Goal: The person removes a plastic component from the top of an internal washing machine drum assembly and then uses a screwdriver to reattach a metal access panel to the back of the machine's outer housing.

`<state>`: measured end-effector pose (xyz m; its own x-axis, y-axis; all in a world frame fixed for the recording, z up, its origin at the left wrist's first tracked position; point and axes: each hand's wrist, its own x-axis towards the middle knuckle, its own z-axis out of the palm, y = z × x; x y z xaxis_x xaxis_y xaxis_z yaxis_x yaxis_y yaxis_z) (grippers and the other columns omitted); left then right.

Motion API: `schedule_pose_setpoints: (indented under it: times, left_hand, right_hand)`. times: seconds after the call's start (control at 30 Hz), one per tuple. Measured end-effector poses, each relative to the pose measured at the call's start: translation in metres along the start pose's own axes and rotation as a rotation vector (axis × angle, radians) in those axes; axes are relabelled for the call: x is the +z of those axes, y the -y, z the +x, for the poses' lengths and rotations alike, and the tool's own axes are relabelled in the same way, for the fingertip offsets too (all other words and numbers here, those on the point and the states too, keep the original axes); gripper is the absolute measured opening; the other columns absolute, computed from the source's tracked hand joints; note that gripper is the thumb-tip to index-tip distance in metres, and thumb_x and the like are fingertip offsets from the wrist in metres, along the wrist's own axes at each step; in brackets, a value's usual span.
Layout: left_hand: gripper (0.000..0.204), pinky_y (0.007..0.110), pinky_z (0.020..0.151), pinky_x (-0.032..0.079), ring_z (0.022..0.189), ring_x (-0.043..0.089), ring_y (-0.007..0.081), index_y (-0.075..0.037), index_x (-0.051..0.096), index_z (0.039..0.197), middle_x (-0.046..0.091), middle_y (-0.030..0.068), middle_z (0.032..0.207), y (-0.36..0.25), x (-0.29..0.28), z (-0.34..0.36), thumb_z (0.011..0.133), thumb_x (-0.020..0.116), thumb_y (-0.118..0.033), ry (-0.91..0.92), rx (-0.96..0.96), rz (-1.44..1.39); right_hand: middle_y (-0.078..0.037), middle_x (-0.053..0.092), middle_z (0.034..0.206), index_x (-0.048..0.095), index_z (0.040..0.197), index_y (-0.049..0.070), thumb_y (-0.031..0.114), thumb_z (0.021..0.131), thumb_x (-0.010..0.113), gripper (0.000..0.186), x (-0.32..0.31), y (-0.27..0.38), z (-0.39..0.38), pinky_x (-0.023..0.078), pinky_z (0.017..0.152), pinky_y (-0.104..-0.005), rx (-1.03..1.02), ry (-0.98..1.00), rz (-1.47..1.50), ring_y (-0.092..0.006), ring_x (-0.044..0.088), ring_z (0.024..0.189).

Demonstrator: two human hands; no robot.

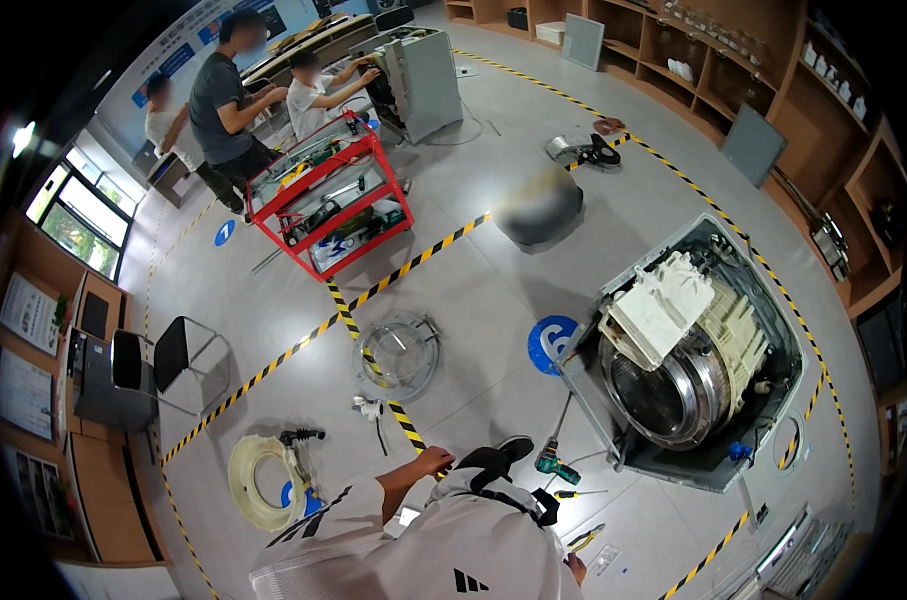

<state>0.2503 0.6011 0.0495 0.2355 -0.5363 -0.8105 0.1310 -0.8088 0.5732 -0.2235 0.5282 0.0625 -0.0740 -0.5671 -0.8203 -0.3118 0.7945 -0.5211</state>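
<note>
My left hand is beside my dark-clad leg with its fingers curled; what they hold, if anything, is unclear. My right hand shows at the lower edge, mostly hidden by my white shirt, near yellow-handled pliers. A green drill and a screwdriver lie on the floor. To the right stands an opened washing machine with a steel drum. A clear round door, a small white part and a cream ring lie ahead and to the left.
A red tool cart stands ahead, near three people and a grey appliance. Chairs stand left, wooden shelving lines the right. A metal bracket and a blurred grey object sit on the taped floor.
</note>
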Motion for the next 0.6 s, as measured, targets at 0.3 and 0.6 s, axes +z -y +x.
schedule_pose_setpoints:
  times: [0.3, 0.6]
  left_hand:
    - [0.038, 0.028, 0.046, 0.049, 0.061, 0.065, 0.0179, 0.0, 0.063, 0.085, 0.067, 0.009, 0.079, 0.023, 0.003, 0.023, 0.082, 0.052, -0.036, -0.014, 0.018, -0.047]
    - [0.032, 0.026, 0.048, 0.049, 0.06, 0.064, 0.0137, -0.005, 0.064, 0.083, 0.065, 0.0031, 0.075, 0.014, 0.009, -0.003, 0.085, 0.047, -0.032, -0.035, -0.159, 0.079]
  right_hand:
    - [-0.015, 0.065, 0.079, 0.061, 0.098, -0.005, 0.033, 0.083, 0.056, 0.04, 0.004, -0.036, 0.097, 0.048, 0.063, -0.0348, -0.074, 0.08, -0.356, -0.0207, 0.061, 0.067]
    - [-0.014, 0.064, 0.077, 0.059, 0.098, -0.004, 0.028, 0.083, 0.056, 0.035, 0.061, 0.064, 0.096, 0.048, 0.059, -0.0342, -0.069, 0.167, -0.242, -0.0211, 0.061, 0.066]
